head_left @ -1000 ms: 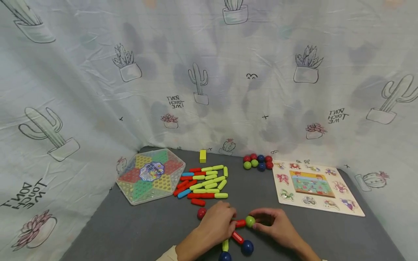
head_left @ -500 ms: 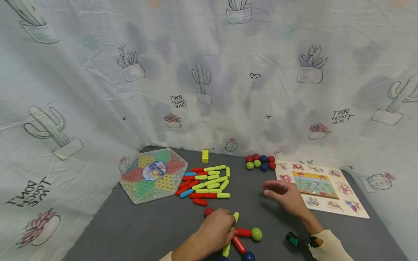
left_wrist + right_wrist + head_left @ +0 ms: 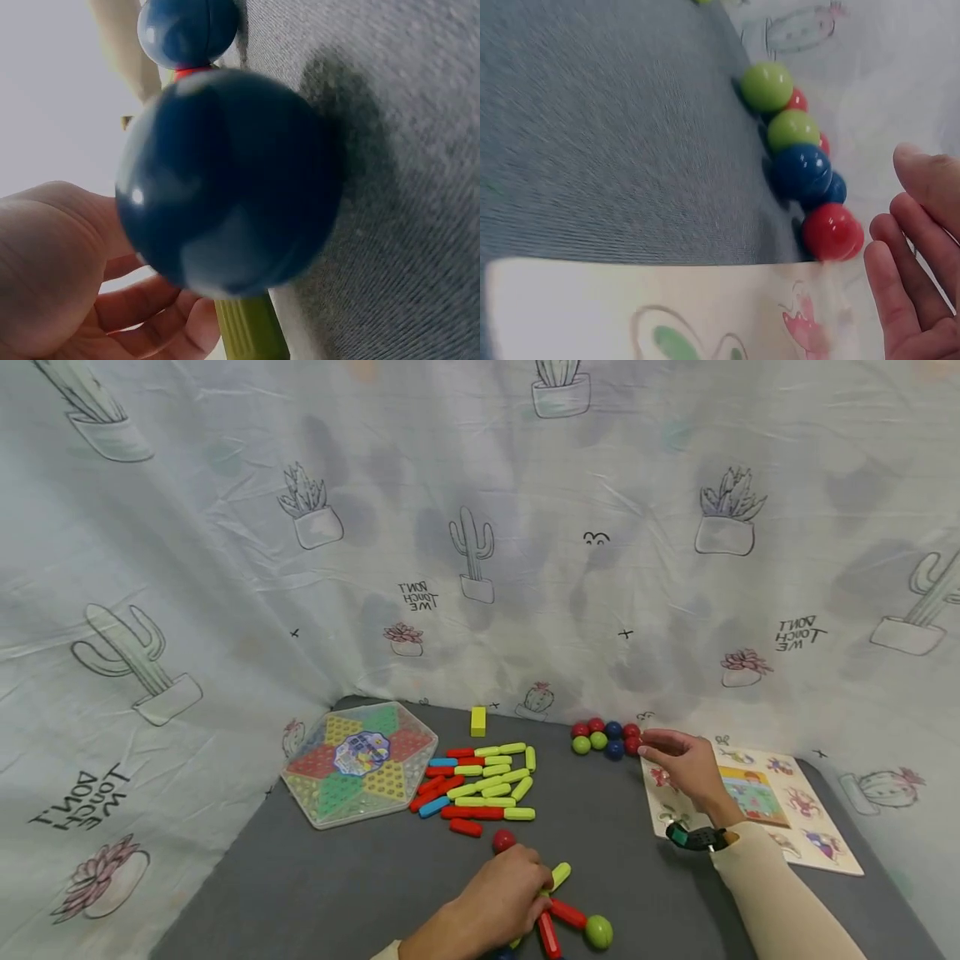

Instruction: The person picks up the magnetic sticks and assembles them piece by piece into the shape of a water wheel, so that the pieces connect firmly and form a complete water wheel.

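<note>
My left hand (image 3: 501, 897) grips the middle of a stick-and-ball model low in the head view. Out of it stick a yellow-green rod (image 3: 561, 876) and red rods (image 3: 567, 913), one ending in a green ball (image 3: 599, 932). A red ball (image 3: 504, 841) shows just beyond the knuckles. In the left wrist view, a large blue ball (image 3: 232, 187) hides part of the fingers, above a green rod (image 3: 251, 330). My right hand (image 3: 686, 767) reaches over the picture board, fingers loosely bent and apart from the red ball (image 3: 830, 231) at the cluster's near end.
Red, blue and green balls (image 3: 614, 749) cluster by the back curtain. Yellow-green, red and blue rods (image 3: 483, 802) lie mid-table. A hexagonal checkers board (image 3: 360, 764) sits left, a yellow block (image 3: 478, 722) at the back, and a wooden picture board (image 3: 806, 852) right.
My right hand has let go of the green ball, now on a red rod's end, and moved back and right to the ball cluster. My left hand still holds the model, now turned somewhat.
</note>
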`<state>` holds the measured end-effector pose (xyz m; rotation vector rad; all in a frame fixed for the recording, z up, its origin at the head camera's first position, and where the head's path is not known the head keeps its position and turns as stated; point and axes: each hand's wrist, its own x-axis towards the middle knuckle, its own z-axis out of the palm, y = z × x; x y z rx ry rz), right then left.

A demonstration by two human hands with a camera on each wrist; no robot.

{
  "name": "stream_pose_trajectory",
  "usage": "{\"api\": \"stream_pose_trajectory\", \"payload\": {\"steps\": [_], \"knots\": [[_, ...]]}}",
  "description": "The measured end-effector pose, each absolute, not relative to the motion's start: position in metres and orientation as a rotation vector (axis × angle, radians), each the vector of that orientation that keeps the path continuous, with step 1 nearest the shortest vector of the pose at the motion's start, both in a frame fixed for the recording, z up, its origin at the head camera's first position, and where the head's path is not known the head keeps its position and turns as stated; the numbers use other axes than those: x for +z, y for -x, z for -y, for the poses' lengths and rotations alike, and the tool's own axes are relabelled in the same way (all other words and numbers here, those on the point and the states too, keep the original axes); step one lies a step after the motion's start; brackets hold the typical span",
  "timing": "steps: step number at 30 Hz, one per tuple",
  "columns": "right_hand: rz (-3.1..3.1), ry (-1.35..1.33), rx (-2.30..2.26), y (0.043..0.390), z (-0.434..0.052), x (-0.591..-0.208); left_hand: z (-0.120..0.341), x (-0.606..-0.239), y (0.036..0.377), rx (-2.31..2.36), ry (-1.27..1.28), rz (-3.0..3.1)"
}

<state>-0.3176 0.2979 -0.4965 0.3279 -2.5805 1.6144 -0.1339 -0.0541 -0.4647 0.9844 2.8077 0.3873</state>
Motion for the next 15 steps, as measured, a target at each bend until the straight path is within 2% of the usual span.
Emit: {"api": "stream_pose_trajectory", "payload": {"steps": [8,15], "knots": [[2.658,-0.203,1.551,0.333,-0.300,-0.501,0.054,-0.467,0.133,0.422,-1.032,-2.790],[2.690,-0.218,1.459,0.343,-0.292,-0.508,0.056,-0.465,0.136,0.413,-1.042,-2.782]]}}
